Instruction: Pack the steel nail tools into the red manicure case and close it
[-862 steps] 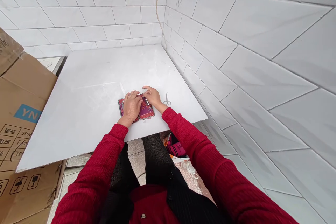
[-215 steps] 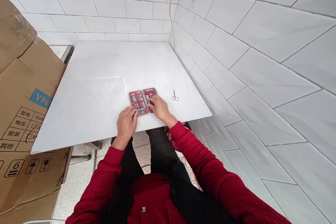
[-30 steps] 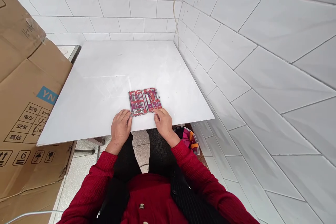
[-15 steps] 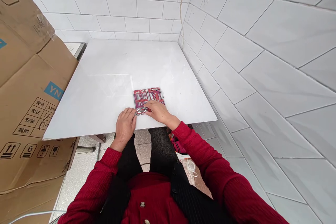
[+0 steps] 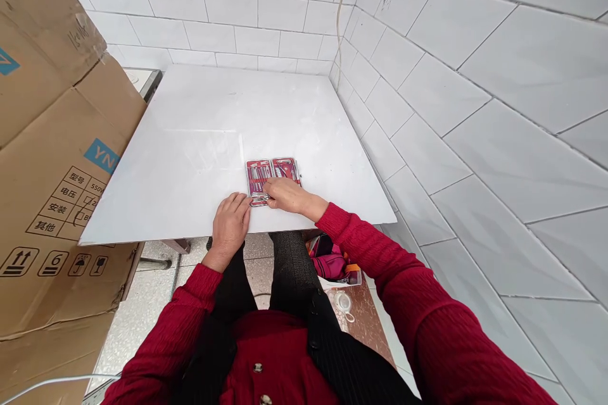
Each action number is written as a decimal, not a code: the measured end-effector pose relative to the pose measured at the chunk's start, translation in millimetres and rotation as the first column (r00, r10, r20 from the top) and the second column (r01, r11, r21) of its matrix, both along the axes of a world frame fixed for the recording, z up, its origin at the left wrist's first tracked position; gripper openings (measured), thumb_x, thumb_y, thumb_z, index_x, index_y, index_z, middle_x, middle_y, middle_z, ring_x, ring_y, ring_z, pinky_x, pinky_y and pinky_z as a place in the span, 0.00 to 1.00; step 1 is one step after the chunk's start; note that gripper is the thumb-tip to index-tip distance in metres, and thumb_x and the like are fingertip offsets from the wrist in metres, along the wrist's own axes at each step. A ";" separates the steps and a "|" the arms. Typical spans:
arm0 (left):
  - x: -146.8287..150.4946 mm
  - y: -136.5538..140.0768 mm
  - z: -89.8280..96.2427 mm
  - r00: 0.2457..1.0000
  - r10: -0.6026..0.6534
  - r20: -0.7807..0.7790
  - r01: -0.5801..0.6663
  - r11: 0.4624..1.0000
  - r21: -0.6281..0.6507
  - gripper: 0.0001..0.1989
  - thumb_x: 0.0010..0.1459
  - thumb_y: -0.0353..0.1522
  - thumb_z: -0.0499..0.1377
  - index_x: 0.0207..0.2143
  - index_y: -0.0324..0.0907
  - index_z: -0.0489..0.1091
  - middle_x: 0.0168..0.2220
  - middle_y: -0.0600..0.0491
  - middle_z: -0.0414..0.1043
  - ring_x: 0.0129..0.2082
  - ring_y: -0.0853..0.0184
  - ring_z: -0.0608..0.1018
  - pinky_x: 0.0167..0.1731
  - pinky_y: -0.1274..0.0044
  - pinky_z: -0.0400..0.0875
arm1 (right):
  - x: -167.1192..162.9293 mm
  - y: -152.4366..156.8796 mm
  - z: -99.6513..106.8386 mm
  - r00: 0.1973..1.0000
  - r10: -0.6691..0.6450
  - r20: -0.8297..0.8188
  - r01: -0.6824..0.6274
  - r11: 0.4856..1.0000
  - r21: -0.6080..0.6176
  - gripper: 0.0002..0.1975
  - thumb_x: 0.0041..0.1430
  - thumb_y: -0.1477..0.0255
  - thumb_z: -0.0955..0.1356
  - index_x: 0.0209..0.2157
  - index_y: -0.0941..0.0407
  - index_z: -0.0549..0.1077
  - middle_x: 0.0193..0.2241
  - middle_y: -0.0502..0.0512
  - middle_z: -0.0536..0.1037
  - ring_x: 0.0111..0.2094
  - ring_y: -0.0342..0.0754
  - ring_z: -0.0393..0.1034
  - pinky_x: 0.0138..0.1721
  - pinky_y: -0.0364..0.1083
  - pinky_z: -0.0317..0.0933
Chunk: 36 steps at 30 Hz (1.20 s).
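An opened manicure set case (image 5: 253, 165) with a red lining lies on the white table, near its front edge. Slim silver tools fill both halves. Over the case's lower part, my right hand (image 5: 284, 194) has its fingers bent and closed on a silver nail clipper (image 5: 260, 195); the fingertips are partly hidden. My left hand (image 5: 230, 218) rests flat on the table just left of the case. Its fingers are stretched out, and the foremost ones reach the case's lower left corner.
The white table (image 5: 199, 107) meets tiled walls at the back and right. Large cardboard boxes (image 5: 52, 158) stand along its left side. Below the table on the right are a bin of pink items (image 5: 331, 264) and a white round lid (image 5: 342, 301).
The view has shifted slightly, so the table and case sit a little differently in it. My right hand has drawn slightly toward the case's lower edge; my left hand stays beside the case.
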State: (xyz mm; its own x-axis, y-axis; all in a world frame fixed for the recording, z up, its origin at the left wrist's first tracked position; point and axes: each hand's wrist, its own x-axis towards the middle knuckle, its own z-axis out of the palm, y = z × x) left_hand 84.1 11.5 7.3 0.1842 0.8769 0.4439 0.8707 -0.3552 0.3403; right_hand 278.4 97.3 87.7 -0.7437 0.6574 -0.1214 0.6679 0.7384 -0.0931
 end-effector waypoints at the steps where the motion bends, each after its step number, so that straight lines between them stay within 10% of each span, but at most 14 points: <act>1: -0.2 -0.2 0.1 1.000 0.000 -0.011 0.000 1.000 0.008 0.18 0.73 0.34 0.49 0.55 0.41 0.75 0.56 0.43 0.77 0.61 0.52 0.73 0.62 0.58 0.67 | 0.4 1.0 3.2 1.000 0.010 0.020 -0.010 1.000 -0.003 0.09 0.66 0.75 0.70 0.46 0.63 0.79 0.46 0.65 0.80 0.47 0.55 0.75 0.44 0.46 0.61; 16: 0.2 -2.3 -4.2 0.998 0.009 -0.063 -0.006 0.999 0.044 0.17 0.73 0.31 0.50 0.55 0.40 0.76 0.57 0.42 0.77 0.61 0.52 0.73 0.61 0.58 0.69 | 44.7 24.6 -3.0 0.993 -0.073 -0.096 0.052 0.978 -0.203 0.02 0.52 0.78 0.73 0.30 0.59 0.77 0.32 0.55 0.82 0.34 0.48 0.74 0.33 0.43 0.56; 22: -0.3 -3.9 -7.2 0.997 0.016 -0.079 -0.011 0.998 0.064 0.17 0.72 0.30 0.52 0.55 0.39 0.76 0.57 0.43 0.77 0.61 0.52 0.74 0.62 0.59 0.69 | 40.9 22.0 -15.1 0.754 -0.576 -0.316 0.202 0.661 -0.723 0.05 0.53 0.74 0.72 0.33 0.59 0.76 0.23 0.49 0.78 0.23 0.43 0.73 0.28 0.41 0.67; 25: -0.2 -4.2 -8.2 0.996 0.019 -0.083 -0.013 0.997 0.080 0.17 0.72 0.30 0.52 0.55 0.39 0.76 0.57 0.43 0.77 0.61 0.52 0.74 0.62 0.58 0.69 | -2.5 28.1 -9.2 0.770 -0.519 -0.370 0.203 0.749 -0.630 0.03 0.55 0.74 0.72 0.32 0.59 0.78 0.25 0.50 0.80 0.23 0.43 0.75 0.28 0.40 0.66; 29: -0.7 -4.5 -9.2 0.996 0.021 -0.087 -0.014 0.996 0.090 0.17 0.71 0.30 0.52 0.56 0.39 0.76 0.58 0.42 0.77 0.61 0.52 0.74 0.62 0.58 0.69 | -82.5 35.5 -0.7 0.932 -0.275 -0.236 0.230 0.953 -0.199 0.03 0.56 0.75 0.73 0.34 0.60 0.80 0.35 0.60 0.85 0.39 0.52 0.81 0.39 0.43 0.68; 36: -2.0 -4.8 -9.6 0.995 0.013 -0.095 -0.003 0.994 0.105 0.17 0.72 0.30 0.52 0.56 0.38 0.76 0.55 0.41 0.79 0.59 0.52 0.76 0.62 0.59 0.69 | -123.6 33.1 3.6 0.976 -0.217 -0.013 0.216 0.976 -0.028 0.16 0.67 0.63 0.69 0.46 0.60 0.82 0.45 0.65 0.84 0.48 0.56 0.79 0.44 0.45 0.66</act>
State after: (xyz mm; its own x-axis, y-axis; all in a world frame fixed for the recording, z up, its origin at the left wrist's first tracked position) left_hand 82.2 6.7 -2.3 0.2233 0.8283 0.5139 0.9004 -0.3772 0.2167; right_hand 154.8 130.5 91.3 -0.5862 0.7997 -0.1300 0.8098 0.5737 -0.1227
